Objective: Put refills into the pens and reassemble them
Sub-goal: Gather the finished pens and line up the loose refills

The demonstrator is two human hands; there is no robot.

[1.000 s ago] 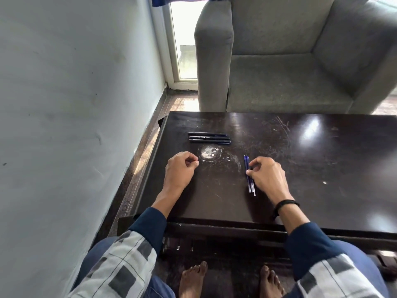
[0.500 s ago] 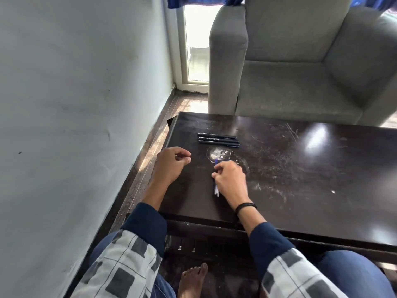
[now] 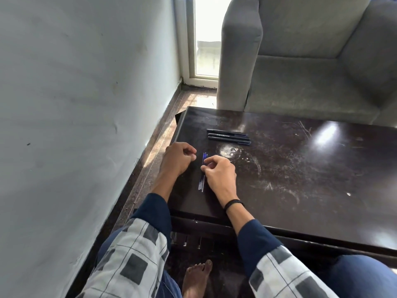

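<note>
Three dark pens (image 3: 228, 136) lie side by side near the far left part of the dark table (image 3: 300, 179). A small bundle of blue refills (image 3: 202, 175) lies on the table closer to me, pointing away from me. My right hand (image 3: 219, 173) rests on the table with its thumb and fingertips pinching the refills near their middle. My left hand (image 3: 177, 158) rests just left of the refills, fingers curled shut, with nothing visible in it.
A pale wall (image 3: 86, 104) runs close along the left side of the table. A grey armchair (image 3: 311, 61) stands behind the table's far edge. A whitish smudge (image 3: 228, 150) marks the tabletop below the pens. My bare foot (image 3: 196, 278) is under the near edge.
My right hand has carried the refills leftward across the table, from its middle to beside my left hand. The left hand has stayed curled in about the same place.
</note>
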